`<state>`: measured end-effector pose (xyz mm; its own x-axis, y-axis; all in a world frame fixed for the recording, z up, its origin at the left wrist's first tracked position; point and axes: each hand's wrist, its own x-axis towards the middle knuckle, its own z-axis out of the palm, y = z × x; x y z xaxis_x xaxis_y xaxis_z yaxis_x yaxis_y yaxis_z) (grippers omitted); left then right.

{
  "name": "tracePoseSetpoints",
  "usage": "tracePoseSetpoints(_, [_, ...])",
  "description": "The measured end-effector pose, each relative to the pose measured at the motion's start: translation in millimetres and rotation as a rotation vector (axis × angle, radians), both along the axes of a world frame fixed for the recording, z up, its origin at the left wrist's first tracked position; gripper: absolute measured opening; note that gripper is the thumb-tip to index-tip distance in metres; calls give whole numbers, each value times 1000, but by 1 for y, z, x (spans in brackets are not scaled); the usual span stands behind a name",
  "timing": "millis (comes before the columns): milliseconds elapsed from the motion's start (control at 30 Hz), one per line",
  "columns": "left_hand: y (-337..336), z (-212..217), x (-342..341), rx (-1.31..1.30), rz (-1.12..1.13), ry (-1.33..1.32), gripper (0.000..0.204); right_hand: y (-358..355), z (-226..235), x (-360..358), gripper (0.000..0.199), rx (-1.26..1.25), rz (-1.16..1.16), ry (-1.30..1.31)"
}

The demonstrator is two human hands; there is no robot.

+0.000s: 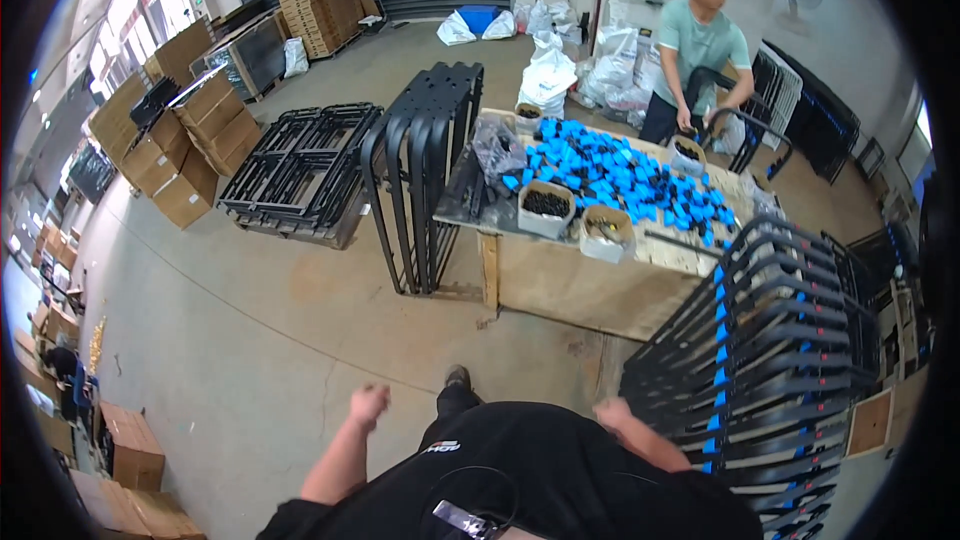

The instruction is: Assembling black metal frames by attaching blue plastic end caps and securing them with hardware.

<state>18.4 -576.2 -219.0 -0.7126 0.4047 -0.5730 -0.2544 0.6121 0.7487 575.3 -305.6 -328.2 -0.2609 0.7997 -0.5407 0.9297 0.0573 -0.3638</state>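
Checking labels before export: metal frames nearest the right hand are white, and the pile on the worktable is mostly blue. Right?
Not quite: the head view shows the metal frames nearest the right hand are black, not white. The pile on the worktable is mostly blue, as you say.

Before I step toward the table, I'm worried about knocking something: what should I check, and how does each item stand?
1. Left hand free: ok, nothing is seen in it.
2. Right hand not touching the black frames beside it: cannot tell from this angle.
3. Blue pieces gathered in a container: not ok, they lie loose across the table.
4. Two open containers near the front edge upright: ok, both stand.
5. Co-worker's hands away from the table: not ok, one is at the container on the far side.
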Motion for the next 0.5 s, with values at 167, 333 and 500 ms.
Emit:
tracePoseSetpoints(167, [232, 105, -163, 118, -188, 463, 29, -44, -43, 99, 31, -3, 338, -180])
tracePoseSetpoints(333, [439, 197, -289, 196, -335, 1196, 63, -68, 41, 11, 35, -125, 39, -278])
tracePoseSetpoints(500, [505, 205, -350, 161, -588, 559, 49, -63, 72, -34, 35, -45, -151, -210])
